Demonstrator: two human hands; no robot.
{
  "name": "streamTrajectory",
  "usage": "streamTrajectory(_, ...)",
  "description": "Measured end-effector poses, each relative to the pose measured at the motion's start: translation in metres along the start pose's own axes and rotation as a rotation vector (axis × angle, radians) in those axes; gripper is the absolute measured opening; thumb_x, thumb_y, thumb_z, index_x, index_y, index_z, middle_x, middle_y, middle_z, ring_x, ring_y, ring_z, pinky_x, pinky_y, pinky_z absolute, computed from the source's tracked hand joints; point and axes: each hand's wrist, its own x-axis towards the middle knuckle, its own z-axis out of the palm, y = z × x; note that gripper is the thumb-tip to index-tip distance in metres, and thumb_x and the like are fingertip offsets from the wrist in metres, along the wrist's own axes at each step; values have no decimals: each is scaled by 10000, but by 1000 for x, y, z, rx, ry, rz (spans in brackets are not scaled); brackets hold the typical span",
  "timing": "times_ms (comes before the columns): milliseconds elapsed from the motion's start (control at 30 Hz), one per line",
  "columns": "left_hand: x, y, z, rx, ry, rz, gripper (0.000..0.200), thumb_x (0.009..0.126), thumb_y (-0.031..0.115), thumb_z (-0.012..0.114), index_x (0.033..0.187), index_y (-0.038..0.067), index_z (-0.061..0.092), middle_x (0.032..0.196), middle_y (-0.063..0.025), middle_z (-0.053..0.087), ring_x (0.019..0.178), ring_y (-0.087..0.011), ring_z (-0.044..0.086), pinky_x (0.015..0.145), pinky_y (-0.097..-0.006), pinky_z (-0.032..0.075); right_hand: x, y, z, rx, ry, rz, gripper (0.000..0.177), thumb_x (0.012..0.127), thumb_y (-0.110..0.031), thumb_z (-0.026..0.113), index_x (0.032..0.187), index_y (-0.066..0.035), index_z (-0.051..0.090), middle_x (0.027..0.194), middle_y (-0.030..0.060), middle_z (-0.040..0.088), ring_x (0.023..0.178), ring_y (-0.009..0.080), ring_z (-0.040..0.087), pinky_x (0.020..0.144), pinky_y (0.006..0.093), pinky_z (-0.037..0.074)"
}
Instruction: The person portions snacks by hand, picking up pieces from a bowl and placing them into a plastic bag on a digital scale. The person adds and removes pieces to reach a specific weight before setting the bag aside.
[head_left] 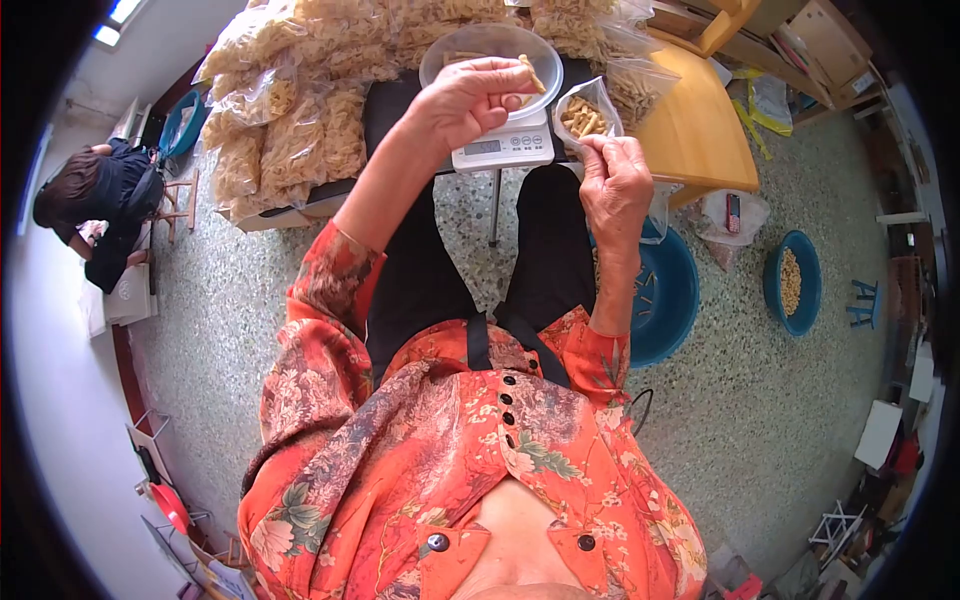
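Note:
Between the thumb and fingers of my left hand [462, 100] is a short tan stick-like piece [532, 75], held over the right side of a clear round bowl [432, 62]. Similar pieces show inside the bowl, which rests on a white digital scale [535, 147]; its display is too small to read surely. My right hand [615, 180] pinches the lower edge of an open clear plastic bag [570, 100]. Several tan pieces [588, 120] lie in this bag, just right of the scale.
Filled clear bags [290, 130] are piled at the table's left and back. A wooden chair [700, 125] stands to the right. Blue basins [680, 290] [775, 285] and a bag with a phone [733, 213] are on the floor. Another person [110, 200] bends over at far left.

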Motion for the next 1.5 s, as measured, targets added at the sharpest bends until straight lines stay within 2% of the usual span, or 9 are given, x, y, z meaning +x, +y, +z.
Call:
streamTrajectory(200, -3, -21, 26, 165, 80, 88, 209, 897, 87, 764, 1065, -3, 677, 888, -100, 733, 648, -76, 665, 446, -156, 462, -1, 0, 1, -13, 0, -6, 97, 869, -106, 740, 954, -61, 733, 924, 117, 654, 815, 328, 684, 714, 423, 549)
streamTrajectory(333, -1, -32, 44, 593, 152, 306, 171, 881, 111, 775, 1000, 4, 717, 824, -52, 727, 631, -51, 667, 426, -156, 433, 0, 0, 0, 7, 8, -4, 92, 873, -104, 734, 954, -61, 733, 921, 118, 654, 807, 326, 684, 710, 422, 549)
streamTrajectory(500, 17, -42, 44, 994, 203, 691, 112, 881, 95, 769, 963, 25, 739, 805, -12, 718, 637, -36, 634, 533, -185, 496, 0, -1, -1, 12, -1, 15, 89, 874, -101, 734, 954, -61, 735, 913, 116, 652, 797, 322, 683, 699, 416, 549)
streamTrajectory(633, 17, -6, 24, 1111, 223, 752, 86, 810, 102, 786, 870, 43, 769, 757, -39, 735, 691, -87, 672, 662, -269, 546, -1, 1, -2, 7, 23, -1, 91, 867, -94, 743, 953, -65, 735, 910, 111, 649, 789, 316, 681, 692, 410, 547)
streamTrajectory(733, 17, 20, -13, 1486, 239, 688, 77, 790, 142, 735, 843, 102, 775, 818, -74, 733, 769, -226, 714, 730, -357, 566, 0, 1, -2, 16, 29, 2, 91, 864, -90, 746, 952, -68, 735, 909, 109, 648, 788, 314, 679, 691, 409, 546)
streamTrajectory(833, 12, 38, -26, 1882, 177, 489, 123, 785, 148, 737, 879, 69, 748, 840, -93, 709, 806, -245, 695, 752, -365, 552, 0, 0, -1, 16, 25, 2, 91, 863, -86, 746, 953, -72, 736, 908, 106, 648, 791, 312, 678, 691, 409, 546)
streamTrajectory(1067, 6, 38, -21, 1997, 2, 177, 130, 699, 126, 737, 826, 100, 729, 880, -82, 705, 895, -295, 679, 800, -405, 540, 1, 2, -4, 5, 28, 4, 94, 862, -78, 746, 956, -85, 742, 904, 98, 646, 794, 303, 679, 697, 408, 548)
streamTrajectory(1300, 22, 31, -22, 2113, -70, 137, 105, 694, 110, 730, 794, 109, 698, 899, -56, 677, 929, -280, 670, 803, -406, 539, 2, 0, -3, 16, 10, 28, 96, 862, -74, 747, 957, -92, 743, 900, 95, 645, 786, 292, 678, 689, 397, 548)
streamTrajectory(1500, 34, 24, -31, 2226, -62, 355, 86, 724, 110, 703, 809, 121, 709, 919, -50, 649, 942, -275, 673, 814, -412, 553, 3, 0, -3, 1, 7, 19, 89, 867, -79, 745, 954, -91, 743, 897, 92, 643, 781, 289, 679, 684, 397, 546)
